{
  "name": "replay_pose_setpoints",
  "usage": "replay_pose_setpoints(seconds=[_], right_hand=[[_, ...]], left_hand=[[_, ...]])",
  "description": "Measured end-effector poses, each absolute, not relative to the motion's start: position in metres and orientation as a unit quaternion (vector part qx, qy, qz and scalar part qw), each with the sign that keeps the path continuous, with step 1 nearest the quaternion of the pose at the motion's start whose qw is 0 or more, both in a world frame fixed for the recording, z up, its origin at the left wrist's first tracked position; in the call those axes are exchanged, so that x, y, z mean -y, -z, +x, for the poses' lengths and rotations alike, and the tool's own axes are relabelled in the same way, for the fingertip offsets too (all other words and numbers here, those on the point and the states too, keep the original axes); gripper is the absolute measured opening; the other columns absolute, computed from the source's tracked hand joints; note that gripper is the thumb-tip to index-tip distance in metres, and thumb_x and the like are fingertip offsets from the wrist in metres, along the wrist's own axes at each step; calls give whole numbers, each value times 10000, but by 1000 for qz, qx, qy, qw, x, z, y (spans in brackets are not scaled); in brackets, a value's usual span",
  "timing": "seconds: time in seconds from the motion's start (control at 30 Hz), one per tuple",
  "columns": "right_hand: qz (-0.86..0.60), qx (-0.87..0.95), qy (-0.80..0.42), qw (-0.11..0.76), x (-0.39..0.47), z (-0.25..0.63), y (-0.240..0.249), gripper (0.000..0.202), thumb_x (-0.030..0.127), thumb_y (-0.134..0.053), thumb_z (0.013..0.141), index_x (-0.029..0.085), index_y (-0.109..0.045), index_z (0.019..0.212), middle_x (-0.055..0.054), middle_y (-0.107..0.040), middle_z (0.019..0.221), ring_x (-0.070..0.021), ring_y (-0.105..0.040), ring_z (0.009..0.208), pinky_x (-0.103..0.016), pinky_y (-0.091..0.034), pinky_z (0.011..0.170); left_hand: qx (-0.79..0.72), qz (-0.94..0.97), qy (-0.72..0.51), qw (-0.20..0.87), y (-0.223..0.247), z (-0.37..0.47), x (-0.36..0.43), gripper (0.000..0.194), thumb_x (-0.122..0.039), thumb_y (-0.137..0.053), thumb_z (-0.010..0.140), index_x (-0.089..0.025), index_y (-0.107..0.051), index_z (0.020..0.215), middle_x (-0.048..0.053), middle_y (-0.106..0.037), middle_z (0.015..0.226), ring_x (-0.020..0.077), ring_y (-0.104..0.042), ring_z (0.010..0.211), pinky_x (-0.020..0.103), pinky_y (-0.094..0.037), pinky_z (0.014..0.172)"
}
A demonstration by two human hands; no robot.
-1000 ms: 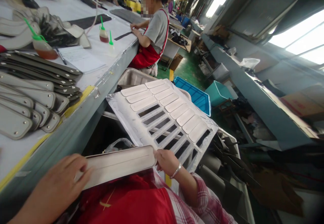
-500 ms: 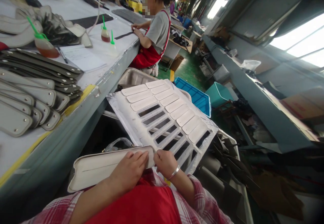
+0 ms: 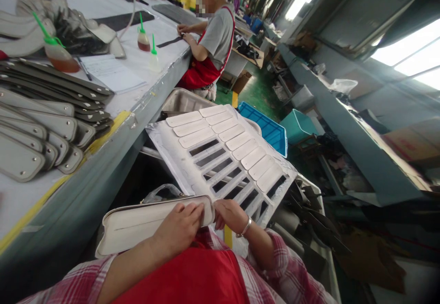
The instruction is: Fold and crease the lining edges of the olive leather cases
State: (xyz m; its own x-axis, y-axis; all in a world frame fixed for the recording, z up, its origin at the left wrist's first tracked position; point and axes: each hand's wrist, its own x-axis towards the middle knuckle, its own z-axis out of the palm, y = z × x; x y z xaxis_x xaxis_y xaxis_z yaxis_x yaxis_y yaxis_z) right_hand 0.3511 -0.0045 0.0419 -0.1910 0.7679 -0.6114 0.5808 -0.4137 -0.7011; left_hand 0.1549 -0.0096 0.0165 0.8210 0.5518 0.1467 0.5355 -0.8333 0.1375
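Note:
A long pale bag-like piece (image 3: 137, 228) with a thin line along it lies across my lap, its rounded end to the right. My left hand (image 3: 184, 226) rests on that end, fingers bent together over its surface and gripping it. At the rounded edge, my right hand (image 3: 230, 214), with a bracelet at the wrist, pinches the rim; the fingertips are partly hidden. Beyond my hands a slotted white board (image 3: 202, 168) holds rows of pale rounded strips (image 3: 240, 140); several of its slots are open.
On the left a table (image 3: 151, 81) carries stacked grey pieces (image 3: 51, 125), green-tipped bottles (image 3: 60, 56) and paper (image 3: 112, 72). A person in a red apron (image 3: 199, 72) works at its far side. Blue crate (image 3: 264, 127) behind the board; dark pieces (image 3: 305, 221) in a bin at right.
My right hand has shifted slightly right along the rim and its wrist has turned. The pale piece and my left hand have moved slightly right and up.

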Motion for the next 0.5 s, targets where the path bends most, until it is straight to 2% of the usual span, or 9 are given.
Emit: replay_pose_setpoints(seconds=[0.2, 0.5], right_hand=[[-558, 428, -703, 105, -7, 362, -38, 450, 580, -536, 682, 132, -492, 659, -5, -583, 569, -127, -601, 471, -223, -473, 437], [-559, 415, -715, 68, -24, 364, -34, 416, 501, -682, 601, 121, -517, 637, 12, -584, 489, -108, -575, 407, -178, -452, 378]], left_hand=[[-283, 952, -113, 29, -15, 156, 9, 297, -209, -462, 848, -149, -598, 1105, 83, -548, 1232, 224, -486, 1022, 339, -357, 721], [-275, 952, -132, 16, -14, 156, 6, 264, -212, -452, 857, -148, -633, 1039, 76, -574, 1201, 226, -500, 999, 336, -344, 701]])
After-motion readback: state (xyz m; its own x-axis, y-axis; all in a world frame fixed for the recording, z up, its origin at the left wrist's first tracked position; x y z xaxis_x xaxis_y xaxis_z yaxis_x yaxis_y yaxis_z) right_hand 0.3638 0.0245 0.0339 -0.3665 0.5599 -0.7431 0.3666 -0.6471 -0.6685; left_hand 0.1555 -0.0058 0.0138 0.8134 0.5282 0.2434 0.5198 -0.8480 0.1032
